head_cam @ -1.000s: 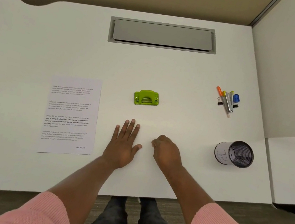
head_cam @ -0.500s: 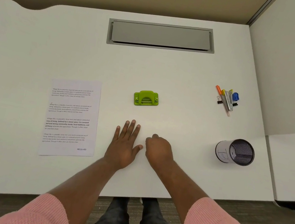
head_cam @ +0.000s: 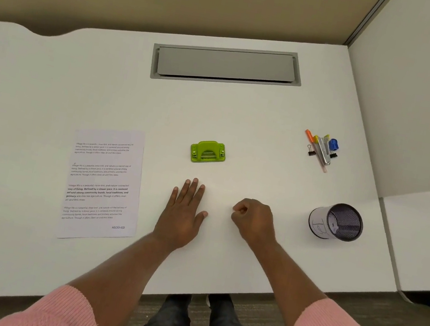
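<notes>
Left hand (head_cam: 183, 214) flat on the bench (head_cam: 48, 90), right hand (head_cam: 252, 221) curled around nothing, green hole punch (head_cam: 207, 152) sits just beyond the left hand: probably rigid, smooth, weighty, so grip its short sides.

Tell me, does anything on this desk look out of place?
Only the pens and clips: they lie heaped loose on the desk, apart from the mesh cup, which looks empty.
</notes>
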`<state>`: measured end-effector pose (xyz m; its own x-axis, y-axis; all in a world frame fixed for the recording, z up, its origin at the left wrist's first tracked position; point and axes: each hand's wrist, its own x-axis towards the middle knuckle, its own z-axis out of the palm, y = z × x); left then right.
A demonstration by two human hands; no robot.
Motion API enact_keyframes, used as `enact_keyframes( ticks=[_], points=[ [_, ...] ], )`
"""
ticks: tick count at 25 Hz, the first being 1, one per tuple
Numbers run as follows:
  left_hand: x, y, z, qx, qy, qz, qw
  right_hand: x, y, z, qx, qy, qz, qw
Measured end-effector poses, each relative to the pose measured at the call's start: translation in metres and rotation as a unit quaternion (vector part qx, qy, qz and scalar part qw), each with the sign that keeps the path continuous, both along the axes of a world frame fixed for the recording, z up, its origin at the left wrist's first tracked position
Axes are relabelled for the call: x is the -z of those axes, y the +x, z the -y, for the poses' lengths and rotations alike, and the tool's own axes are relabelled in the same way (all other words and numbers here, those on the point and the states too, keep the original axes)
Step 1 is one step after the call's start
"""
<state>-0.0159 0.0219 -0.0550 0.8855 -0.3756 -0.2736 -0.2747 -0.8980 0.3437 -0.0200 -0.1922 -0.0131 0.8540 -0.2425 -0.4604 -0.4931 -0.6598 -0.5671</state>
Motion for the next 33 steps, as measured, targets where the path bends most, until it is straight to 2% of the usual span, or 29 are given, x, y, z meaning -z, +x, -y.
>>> enact_keyframes(
  ticks=[3, 6, 11, 14, 17, 20, 26, 33],
  points=[
    [-0.011, 0.012, 0.016, 0.015, -0.012, 0.01, 1.0, -0.013, -0.01, 0.019, 0.132, 0.095, 0.037, 0.986],
    [-0.022, 0.025, 0.042, 0.048, -0.032, 0.017, 0.998, -0.026, -0.015, 0.04, 0.201, 0.133, 0.059, 0.969],
    [-0.038, 0.038, 0.109, 0.129, -0.068, 0.025, 0.989, -0.048, -0.018, 0.078, 0.255, 0.135, 0.13, 0.949],
    [-0.049, 0.044, 0.164, 0.174, -0.098, 0.021, 0.98, -0.061, -0.022, 0.113, 0.28, 0.101, 0.18, 0.938],
    [-0.059, 0.048, 0.215, 0.216, -0.113, 0.016, 0.97, -0.069, -0.029, 0.149, 0.281, 0.018, 0.214, 0.935],
    [-0.061, 0.048, 0.252, 0.257, -0.123, 0.004, 0.958, -0.068, -0.037, 0.177, 0.263, -0.044, 0.201, 0.943],
    [-0.055, 0.044, 0.284, 0.273, -0.153, -0.026, 0.95, -0.056, -0.046, 0.198, 0.195, -0.07, 0.153, 0.966],
    [-0.049, 0.04, 0.283, 0.26, -0.159, -0.046, 0.951, -0.055, -0.044, 0.209, 0.142, -0.126, 0.146, 0.971]
  ],
)
